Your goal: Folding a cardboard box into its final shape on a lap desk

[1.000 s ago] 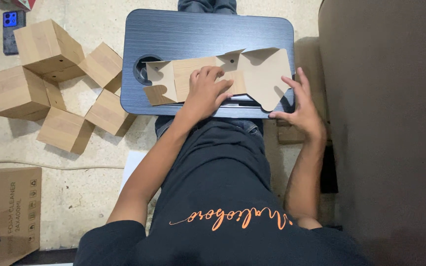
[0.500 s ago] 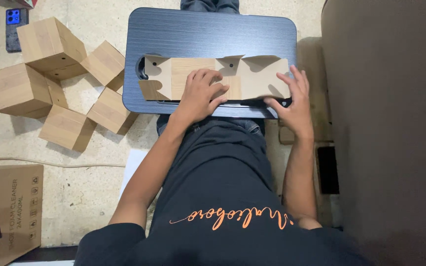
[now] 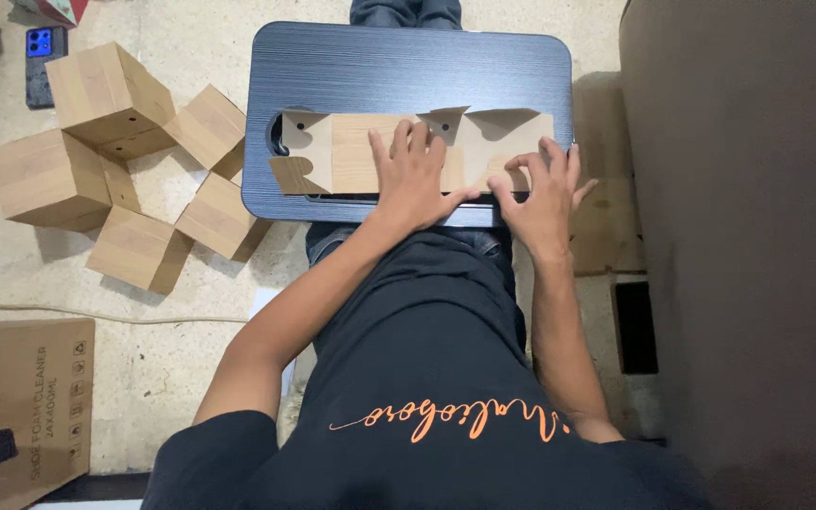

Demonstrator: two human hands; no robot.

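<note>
The left hand [image 3: 415, 175] is pressing flat with spread fingers, and the right hand [image 3: 542, 189] likewise, on the flattened cardboard box blank [image 3: 351, 151] lying on the dark lap tray [image 3: 408, 66], which is probably light, thin, bending easily, best gripped at its edges.

**Matt card on a grained dark tray**

The flat box blank [image 3: 408, 151] is matt brown cardboard, smooth. The lap tray [image 3: 408, 66] looks like dark laminate with fine brushed lines. The folded boxes [image 3: 106, 161] show pale wood-grain print. The floor [image 3: 191, 312] is rough, speckled stone.
</note>
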